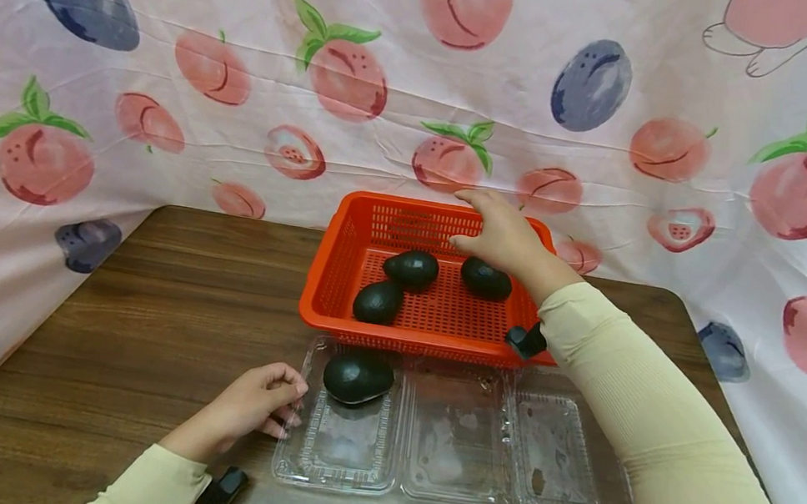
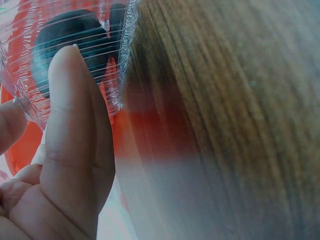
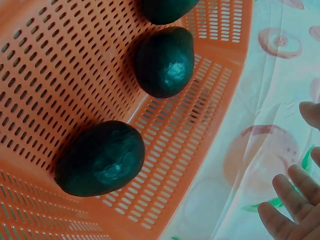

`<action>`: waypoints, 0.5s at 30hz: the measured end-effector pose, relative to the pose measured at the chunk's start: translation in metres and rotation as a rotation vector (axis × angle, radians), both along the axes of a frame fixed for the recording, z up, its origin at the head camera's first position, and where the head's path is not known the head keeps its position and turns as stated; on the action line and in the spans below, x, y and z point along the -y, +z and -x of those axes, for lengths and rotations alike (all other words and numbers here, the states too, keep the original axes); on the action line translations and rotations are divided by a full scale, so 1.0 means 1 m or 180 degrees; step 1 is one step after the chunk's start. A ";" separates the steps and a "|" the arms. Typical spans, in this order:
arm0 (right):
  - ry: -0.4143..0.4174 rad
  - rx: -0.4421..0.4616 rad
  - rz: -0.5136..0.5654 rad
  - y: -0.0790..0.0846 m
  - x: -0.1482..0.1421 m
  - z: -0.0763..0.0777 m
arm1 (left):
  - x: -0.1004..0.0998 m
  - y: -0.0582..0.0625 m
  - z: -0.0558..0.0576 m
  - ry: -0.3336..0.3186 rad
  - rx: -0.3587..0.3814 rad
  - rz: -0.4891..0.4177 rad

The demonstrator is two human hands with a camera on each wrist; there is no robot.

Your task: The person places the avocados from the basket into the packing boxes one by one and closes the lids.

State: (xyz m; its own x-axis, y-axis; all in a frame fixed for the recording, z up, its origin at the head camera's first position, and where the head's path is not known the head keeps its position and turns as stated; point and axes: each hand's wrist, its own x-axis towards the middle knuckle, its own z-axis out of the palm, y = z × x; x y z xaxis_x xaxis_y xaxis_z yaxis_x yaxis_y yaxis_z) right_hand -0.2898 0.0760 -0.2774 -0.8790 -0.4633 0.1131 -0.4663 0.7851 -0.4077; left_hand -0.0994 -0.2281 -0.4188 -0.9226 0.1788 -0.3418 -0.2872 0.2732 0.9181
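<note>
My right hand (image 1: 500, 234), fingers spread and holding nothing, hovers over the right part of a red plastic basket (image 1: 317, 275). Below it lies one avocado (image 1: 486, 280); two more, a rear avocado (image 1: 412, 269) and a front-left avocado (image 1: 378, 302), lie in the basket's left half. In the right wrist view the spread fingers (image 3: 295, 200) are away from the avocados. A fourth avocado (image 1: 358, 377) sits in the left clear plastic clamshell box (image 1: 334, 479). At that box's left edge rests my left hand (image 1: 252, 402), its thumb (image 2: 72, 110) extended; exact contact is hard to tell.
To the right of the left box's base lie a middle clear plastic section (image 1: 456, 469) and a right one (image 1: 566, 465), in front of the basket. All stand on a dark wooden table (image 1: 217, 296). Behind hangs a fruit-printed cloth (image 1: 252, 132).
</note>
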 end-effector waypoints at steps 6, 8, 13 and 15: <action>-0.0069 0.0078 -0.0021 -0.004 -0.004 0.008 | 0.000 0.000 0.000 -0.0012 0.0007 -0.0022; -0.0101 0.0105 -0.0035 -0.006 -0.006 0.011 | -0.001 0.000 0.001 -0.0005 0.0010 -0.0032; -0.0150 0.0161 -0.0026 -0.009 -0.009 0.016 | -0.001 0.001 0.000 0.0013 0.0010 -0.0037; -0.0151 0.0161 -0.0007 -0.011 -0.010 0.018 | -0.001 0.001 0.000 0.0015 0.0011 -0.0035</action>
